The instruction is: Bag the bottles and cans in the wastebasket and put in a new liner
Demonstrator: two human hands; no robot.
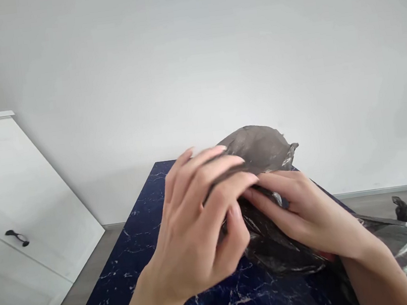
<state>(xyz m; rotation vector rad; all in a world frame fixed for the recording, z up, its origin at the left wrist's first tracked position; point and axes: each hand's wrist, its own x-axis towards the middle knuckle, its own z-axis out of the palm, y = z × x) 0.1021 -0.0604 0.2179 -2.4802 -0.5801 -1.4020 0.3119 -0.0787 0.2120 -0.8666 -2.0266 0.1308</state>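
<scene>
Marbled navy table (142, 260) against white wall (190, 49)

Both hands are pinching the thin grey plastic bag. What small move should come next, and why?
Probably draw the pinched layers apart: the left hand and right hand meet at one spot on the crumpled grey plastic bag above the dark blue marbled table, and it looks closed.

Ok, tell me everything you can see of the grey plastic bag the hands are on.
The plastic bag is thin, grey, glossy and crumpled. Its top bulges up above the fingers; the rest trails right across the dark blue marbled table. The left hand and right hand both pinch it near the middle.
</scene>
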